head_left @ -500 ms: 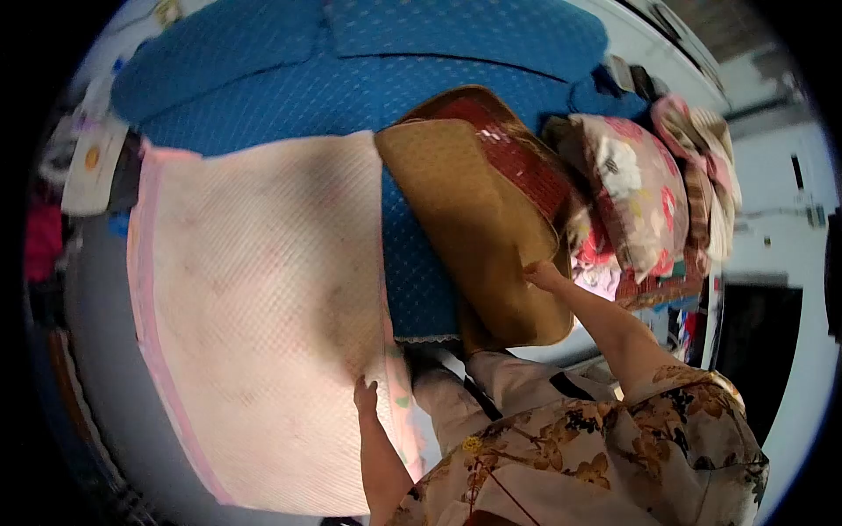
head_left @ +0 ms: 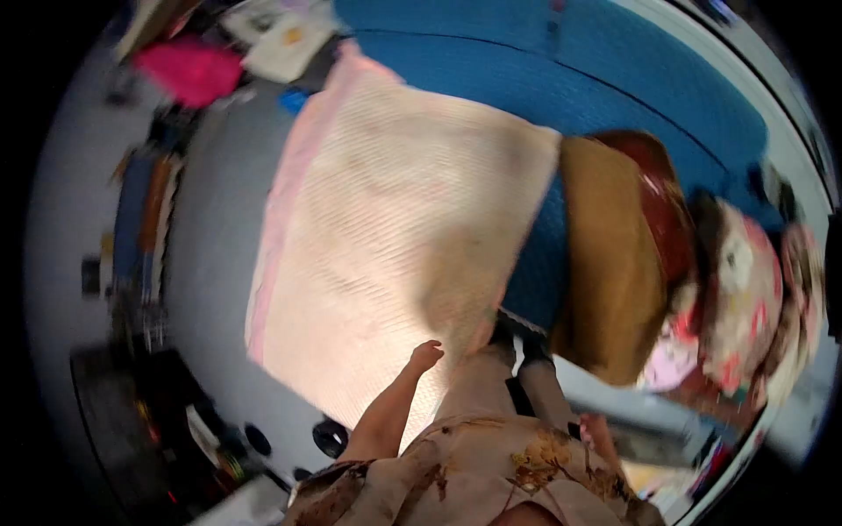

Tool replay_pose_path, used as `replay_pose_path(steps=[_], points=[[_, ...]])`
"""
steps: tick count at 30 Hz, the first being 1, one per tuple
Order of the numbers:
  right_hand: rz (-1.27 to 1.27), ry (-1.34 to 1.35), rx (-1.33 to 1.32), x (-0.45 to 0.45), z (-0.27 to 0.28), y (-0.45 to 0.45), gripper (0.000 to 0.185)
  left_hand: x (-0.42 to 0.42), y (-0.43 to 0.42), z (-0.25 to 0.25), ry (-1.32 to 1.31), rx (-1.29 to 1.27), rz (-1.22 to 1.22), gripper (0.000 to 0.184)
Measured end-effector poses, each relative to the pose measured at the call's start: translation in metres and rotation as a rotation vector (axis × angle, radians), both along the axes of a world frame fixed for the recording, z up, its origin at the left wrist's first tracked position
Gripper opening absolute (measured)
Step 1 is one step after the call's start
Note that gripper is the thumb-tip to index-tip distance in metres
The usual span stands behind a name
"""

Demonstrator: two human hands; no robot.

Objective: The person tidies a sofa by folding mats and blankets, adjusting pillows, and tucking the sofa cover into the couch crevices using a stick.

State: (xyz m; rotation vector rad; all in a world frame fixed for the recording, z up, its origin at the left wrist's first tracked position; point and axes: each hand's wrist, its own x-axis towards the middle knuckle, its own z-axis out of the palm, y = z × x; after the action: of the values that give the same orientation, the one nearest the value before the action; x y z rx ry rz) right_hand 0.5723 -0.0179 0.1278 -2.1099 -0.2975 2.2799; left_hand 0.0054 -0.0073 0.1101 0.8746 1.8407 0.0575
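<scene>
My left hand (head_left: 427, 354) is over the near right part of a pale pink-and-white quilted pad (head_left: 377, 210), fingers slightly apart, with nothing visible in it. The pad lies spread out, a pink band along its left edge. My right hand (head_left: 596, 431) hangs low beside my leg, blurred, so its fingers are hard to read. To the right of the pad a brown mat (head_left: 610, 254) lies folded over, its dark red side (head_left: 662, 210) showing along the far right. It is apart from both hands.
A blue patterned bed cover (head_left: 544, 263) extends under and beyond the pad. A floral pillow (head_left: 741, 298) and bundled bedding (head_left: 798, 307) lie at the right. Grey floor (head_left: 206, 254) runs along the left, with a pink cloth (head_left: 189, 70) farther up. A black round object (head_left: 330, 437) stands near the pad's lower edge.
My right hand has left the brown mat's edge and dropped to my side. The view has turned left, showing more floor. My left hand remains over the pad.
</scene>
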Motion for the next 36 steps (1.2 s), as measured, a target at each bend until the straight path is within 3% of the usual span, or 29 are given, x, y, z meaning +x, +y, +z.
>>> replay_pose_path(steps=[1,2,4,5,6,8,9,12,14,15,18,21,25,27,30,31,32,36], points=[[0.105,-0.064,0.016,0.001,-0.010,-0.007,0.013,-0.001,-0.007,-0.002,0.008,0.019,0.058,0.042],[0.483,-0.302,0.202,-0.013,-0.032,-0.016,0.015,-0.007,-0.022,-0.004,0.032,0.051,0.109,0.041],[0.412,-0.048,0.371,-0.025,-0.055,0.020,0.019,-0.004,-0.050,-0.017,0.068,0.011,0.240,0.040],[0.386,0.070,0.462,-0.052,0.013,0.063,0.021,-0.040,-0.058,0.009,0.133,0.049,0.153,0.039],[0.343,0.245,0.528,-0.056,0.007,0.093,0.024,-0.033,-0.062,0.051,0.178,0.074,0.302,0.038],[0.370,0.124,0.212,-0.052,-0.017,0.160,0.030,-0.017,-0.108,0.031,0.193,0.055,0.422,0.037],[0.498,0.116,0.329,-0.073,0.017,0.188,0.029,-0.004,-0.134,0.019,0.164,0.021,0.537,0.037],[0.699,-0.051,0.316,-0.098,0.027,0.259,0.028,0.063,-0.211,0.028,0.149,-0.126,0.839,0.037],[0.530,0.652,-0.218,-0.102,-0.014,0.328,0.029,0.121,-0.252,0.008,0.131,-0.145,1.054,0.038],[0.371,0.934,-0.547,-0.119,-0.004,0.349,0.029,0.156,-0.268,0.012,0.150,-0.175,1.177,0.038],[1.172,-0.119,0.354,-0.171,0.038,0.366,0.027,0.267,-0.288,0.002,0.022,-0.255,1.518,0.040],[1.200,-0.134,0.389,-0.214,0.038,0.380,0.020,0.377,-0.291,0.011,-0.090,-0.274,1.672,0.039],[1.529,0.146,0.379,-0.286,0.045,0.389,0.022,0.464,-0.279,0.028,-0.235,-0.416,1.828,0.040],[1.584,0.212,0.437,-0.331,0.073,0.344,0.018,0.487,-0.279,0.024,-0.105,-0.448,1.837,0.040],[1.632,0.096,0.593,-0.369,0.096,0.281,0.019,0.500,-0.313,0.005,0.096,-0.484,1.923,0.046],[1.844,0.153,0.478,-0.383,0.096,0.284,0.022,0.510,-0.331,-0.011,0.207,-0.474,1.969,0.047],[1.870,0.147,0.506,-0.389,0.093,0.283,0.022,0.521,-0.350,-0.028,0.319,-0.463,2.009,0.048],[1.971,0.107,0.533,-0.399,0.100,0.232,0.024,0.523,-0.445,-0.042,0.389,-0.593,2.226,0.048]])
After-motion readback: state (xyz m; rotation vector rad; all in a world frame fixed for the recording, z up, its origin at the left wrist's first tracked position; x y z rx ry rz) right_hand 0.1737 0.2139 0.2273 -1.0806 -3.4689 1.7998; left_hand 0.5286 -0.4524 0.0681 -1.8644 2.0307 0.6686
